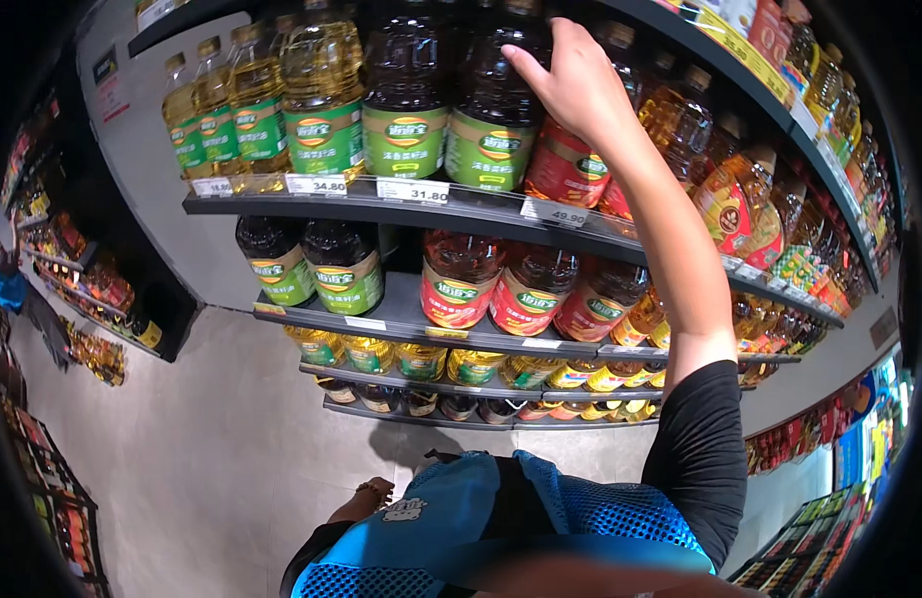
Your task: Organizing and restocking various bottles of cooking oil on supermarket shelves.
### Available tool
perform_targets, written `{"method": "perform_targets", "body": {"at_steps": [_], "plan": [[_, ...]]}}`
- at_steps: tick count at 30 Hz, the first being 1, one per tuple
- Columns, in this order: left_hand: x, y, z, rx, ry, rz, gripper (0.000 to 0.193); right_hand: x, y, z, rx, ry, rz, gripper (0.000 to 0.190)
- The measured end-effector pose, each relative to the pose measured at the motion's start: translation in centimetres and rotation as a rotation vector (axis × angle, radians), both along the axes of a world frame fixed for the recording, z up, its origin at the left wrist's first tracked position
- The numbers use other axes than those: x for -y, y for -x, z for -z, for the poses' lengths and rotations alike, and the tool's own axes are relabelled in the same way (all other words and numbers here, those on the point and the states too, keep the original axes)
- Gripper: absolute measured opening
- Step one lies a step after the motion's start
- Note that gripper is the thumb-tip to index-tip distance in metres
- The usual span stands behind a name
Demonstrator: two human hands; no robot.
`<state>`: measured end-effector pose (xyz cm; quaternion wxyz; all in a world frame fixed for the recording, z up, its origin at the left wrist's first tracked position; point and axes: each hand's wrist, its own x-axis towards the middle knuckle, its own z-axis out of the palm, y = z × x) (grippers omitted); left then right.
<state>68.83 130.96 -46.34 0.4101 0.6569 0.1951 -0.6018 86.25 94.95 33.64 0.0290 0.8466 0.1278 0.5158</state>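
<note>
My right hand [580, 86] is raised to the top shelf in view. Its thumb lies in front of the upper right side of a dark cooking oil bottle [493, 142] with a green label, and the other fingertips are hidden, so a grip is not certain. Just below the hand stands an oil bottle with a red label [566, 168]. A matching dark bottle with a green label [403, 134] is at its left. My left hand [380, 489] hangs low beside my blue vest [461, 501], away from the shelves; its fingers are too small to read.
Bottles of golden oil [323, 112] fill the left of the shelf, above price tags along the shelf edge [356, 202]. Lower shelves hold red-label bottles [461, 280] and more oil. Another shelf [775, 82] juts out at upper right. A person in blue [6, 280] is far left.
</note>
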Motion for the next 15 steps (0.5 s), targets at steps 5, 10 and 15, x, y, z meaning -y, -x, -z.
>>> {"method": "perform_targets", "body": {"at_steps": [5,10,15], "plan": [[-0.8,1.7,1.2,-0.07,-0.034,0.004,0.031,-1.7,-4.0,-2.3,-0.208,-0.47,0.21,0.063],[-1.0,0.9,1.5,-0.112,-0.073,0.085,0.032,-1.3,-6.7,-1.6,-0.216,-0.543,0.216,0.071],[-2.4,-2.6,4.5,0.009,0.053,0.107,0.033,-1.2,-5.6,-0.5,0.096,-0.657,0.063,0.059]]}}
